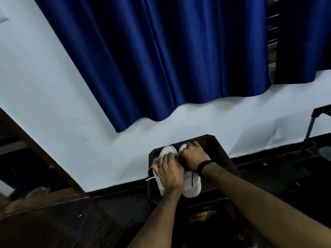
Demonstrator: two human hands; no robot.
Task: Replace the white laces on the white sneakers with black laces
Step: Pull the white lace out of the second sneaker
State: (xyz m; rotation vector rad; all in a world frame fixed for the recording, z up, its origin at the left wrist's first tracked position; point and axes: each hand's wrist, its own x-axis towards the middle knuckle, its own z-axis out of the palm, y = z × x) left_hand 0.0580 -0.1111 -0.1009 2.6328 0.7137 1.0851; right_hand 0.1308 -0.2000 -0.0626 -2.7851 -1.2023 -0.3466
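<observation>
Against the blue curtain I see both sneakers side by side on the dark stool, toes away from me, my left hand and right hand together, curled over the lacing, the black lace nearer the right.

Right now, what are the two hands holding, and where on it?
Both hands, left hand and right hand, curl over the sneakers' lacing area; exactly what each grips is hidden.
</observation>
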